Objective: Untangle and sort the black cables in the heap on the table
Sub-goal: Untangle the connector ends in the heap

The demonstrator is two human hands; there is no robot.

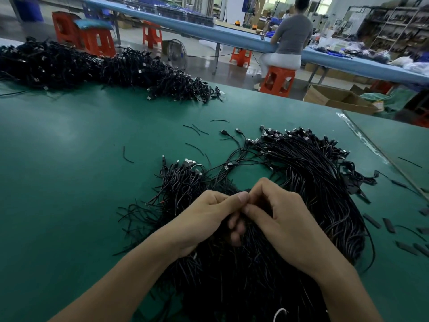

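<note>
1. Green table.
2. Near heap of black cables lies on it at the front.
3. Far heap lies along its back edge.
4. Loose cable bits and flat black pieces lie scattered on it.

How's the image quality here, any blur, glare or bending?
Head view: the hands and the cable heap are fairly sharp; the far shelves are soft; the blue bench bows from wide-angle distortion; a pale sheen lies on the green table.
</note>
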